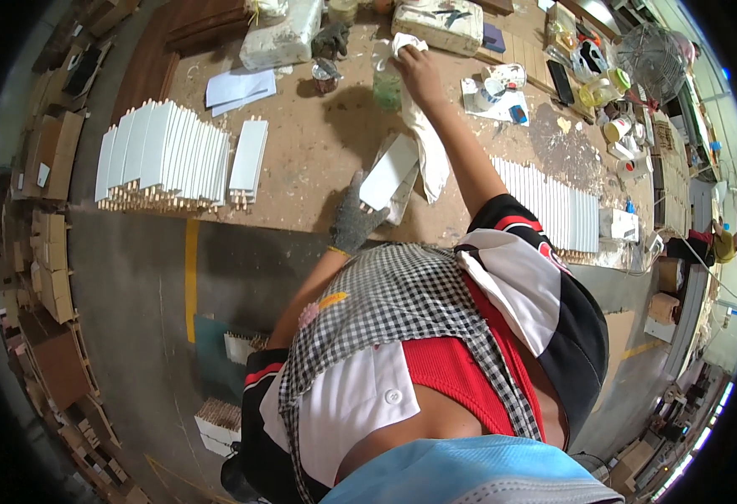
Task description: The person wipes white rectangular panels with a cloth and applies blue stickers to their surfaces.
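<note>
My left hand (353, 220), in a grey work glove, grips the near end of a white painted slat (389, 172) with wooden dowel pegs at its end. The slat lies tilted over a pale piece at the table's front edge; what that piece is I cannot make out. My bare right hand (419, 74) reaches far across the table, its fingers closed on a white cloth (425, 151) that trails back beside the slat. Just left of that hand stands a clear container with a green lower part (387, 91), partly covered by the cloth.
Rows of white slats (162, 151) stand at the left, with a smaller bundle (248, 160) beside them. Another row (545, 202) is at the right. White papers (241, 90), a small jar (325, 77), a white tub (490, 94) and a fan (652, 60) are farther off.
</note>
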{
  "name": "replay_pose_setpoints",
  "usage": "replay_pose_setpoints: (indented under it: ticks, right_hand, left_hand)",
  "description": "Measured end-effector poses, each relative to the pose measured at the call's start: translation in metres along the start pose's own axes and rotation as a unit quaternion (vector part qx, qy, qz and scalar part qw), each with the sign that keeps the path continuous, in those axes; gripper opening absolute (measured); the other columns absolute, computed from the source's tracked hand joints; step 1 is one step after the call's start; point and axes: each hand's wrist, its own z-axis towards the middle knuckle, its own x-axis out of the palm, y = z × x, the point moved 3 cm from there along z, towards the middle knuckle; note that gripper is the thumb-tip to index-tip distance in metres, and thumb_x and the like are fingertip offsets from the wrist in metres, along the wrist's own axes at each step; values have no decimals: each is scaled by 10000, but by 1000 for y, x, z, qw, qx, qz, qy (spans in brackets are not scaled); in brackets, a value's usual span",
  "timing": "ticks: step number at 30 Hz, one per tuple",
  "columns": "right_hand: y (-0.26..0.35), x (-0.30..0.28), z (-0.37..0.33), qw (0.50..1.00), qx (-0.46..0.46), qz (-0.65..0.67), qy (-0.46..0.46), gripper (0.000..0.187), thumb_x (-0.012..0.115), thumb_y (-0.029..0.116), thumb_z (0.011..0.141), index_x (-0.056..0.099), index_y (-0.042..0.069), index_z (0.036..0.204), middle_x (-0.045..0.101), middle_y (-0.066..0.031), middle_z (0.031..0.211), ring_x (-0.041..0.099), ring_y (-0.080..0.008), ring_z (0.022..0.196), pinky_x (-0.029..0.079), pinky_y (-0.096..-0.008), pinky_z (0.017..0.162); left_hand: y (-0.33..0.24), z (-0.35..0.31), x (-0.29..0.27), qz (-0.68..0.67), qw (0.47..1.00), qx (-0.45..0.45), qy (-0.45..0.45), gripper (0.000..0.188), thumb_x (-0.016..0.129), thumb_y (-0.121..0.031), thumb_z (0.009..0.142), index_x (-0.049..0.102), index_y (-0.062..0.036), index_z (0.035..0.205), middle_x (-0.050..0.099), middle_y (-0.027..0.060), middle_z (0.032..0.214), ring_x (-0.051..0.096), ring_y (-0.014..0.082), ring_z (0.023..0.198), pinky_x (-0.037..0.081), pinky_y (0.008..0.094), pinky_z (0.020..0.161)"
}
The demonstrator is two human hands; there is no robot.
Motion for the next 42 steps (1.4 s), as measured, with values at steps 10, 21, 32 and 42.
replay_pose_setpoints:
  ticks: [10,21,32,42]
  right_hand:
    - [-16,14,9,999,7,8,41,404,724,303,872,556,25,1112,575,-195,1092,555,-402,998,477,-488,841]
    - [-103,-36,-82,485,497,671,-262,341,641,239,975,603,-14,1199,674,-136,1091,670,-245,900,562,-372,742]
    - [-89,-11,-95,403,464,759,-214,382,591,296,1002,611,-6,1236,679,-145,1186,670,-290,1030,555,-427,891]
    - [19,12,4,991,-68,110,16,391,786,236,801,574,25,1054,603,-220,1080,555,-419,981,465,-480,837]
  left_hand:
    - [-2,12,-11,68,997,12,27,991,855,-206,762,250,41,1506,507,197,1402,508,290,1285,423,397,1070]
    - [35,12,-5,-48,998,-3,44,1038,854,-244,770,211,-12,1551,432,222,1490,468,319,1335,416,414,1080]
    - [13,9,-13,83,996,2,45,989,814,-225,810,199,-13,1555,406,251,1494,435,345,1365,412,414,1083]
    - [18,7,-11,82,996,26,19,983,827,-140,778,237,-71,1561,484,211,1421,499,296,1286,476,401,1009]
